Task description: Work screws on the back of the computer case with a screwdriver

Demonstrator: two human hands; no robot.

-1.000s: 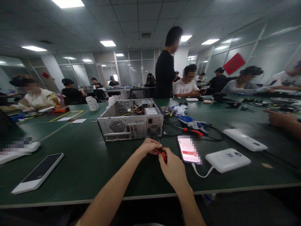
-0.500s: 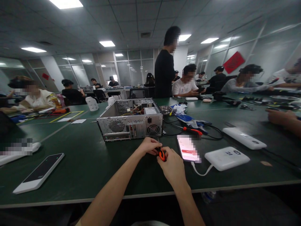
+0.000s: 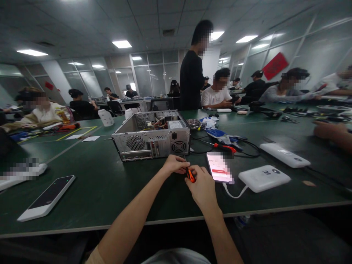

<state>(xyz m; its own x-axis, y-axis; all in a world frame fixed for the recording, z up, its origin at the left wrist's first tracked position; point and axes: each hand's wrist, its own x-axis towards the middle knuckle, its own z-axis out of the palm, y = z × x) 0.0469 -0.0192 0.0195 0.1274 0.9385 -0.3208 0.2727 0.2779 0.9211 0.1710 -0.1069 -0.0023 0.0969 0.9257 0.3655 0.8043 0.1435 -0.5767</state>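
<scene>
In front of the computer case, my right hand (image 3: pixel 202 185) is closed around the orange-and-black handle of a small screwdriver (image 3: pixel 190 176). Its thin shaft points up and away from me. My left hand (image 3: pixel 175 165) pinches at the front of the same handle, fingertips meeting those of my right hand. The fingers hide much of the tool. Just beyond both hands stands the open metal computer case (image 3: pixel 162 143), its back panel with fan grille facing me and cables showing inside. Neither hand appears to touch the case.
Right of my hands lie a lit phone (image 3: pixel 218 167), a white power bank (image 3: pixel 264 178) cabled to it, and another power bank (image 3: pixel 284 155). Beyond are a red-handled screwdriver (image 3: pixel 224 147), gloves (image 3: pixel 225 137) and a metal bowl (image 3: pixel 194 124). A white device (image 3: pixel 48 198) lies left.
My view has tipped slightly downward. Both hands stay together at the screwdriver, and its orange handle has turned a little between my fingers.
</scene>
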